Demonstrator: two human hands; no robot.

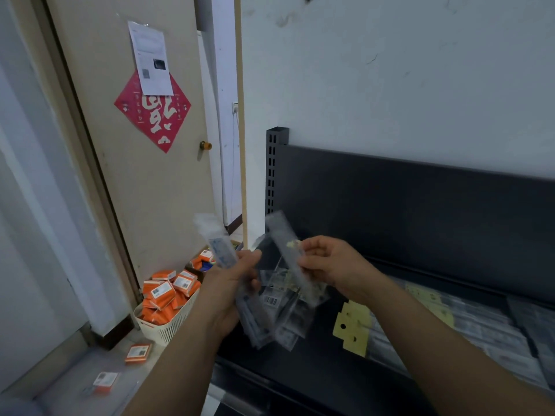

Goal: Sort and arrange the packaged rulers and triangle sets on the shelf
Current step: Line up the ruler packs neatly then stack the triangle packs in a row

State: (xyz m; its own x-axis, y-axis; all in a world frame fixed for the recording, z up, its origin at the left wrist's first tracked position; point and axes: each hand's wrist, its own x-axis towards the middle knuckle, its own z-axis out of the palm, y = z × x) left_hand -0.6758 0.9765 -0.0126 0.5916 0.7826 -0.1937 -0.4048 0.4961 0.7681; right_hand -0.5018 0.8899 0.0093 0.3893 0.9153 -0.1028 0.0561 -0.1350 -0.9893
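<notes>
At mid-frame the left hand [231, 280] gripped a blurred bundle of packaged rulers [279, 319], a barcode showing, its print unreadable. The right hand [327, 265] pinched one ruler pack [283, 244] above the black shelf [420, 211]; more packs [486, 325] lay lower right, cut off.

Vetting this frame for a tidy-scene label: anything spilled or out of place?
Two orange boxes lie loose on the floor, outside the basket heaped with the same boxes; they look spilled. The packs held in the left hand and right hand are too blurred to judge.
</notes>
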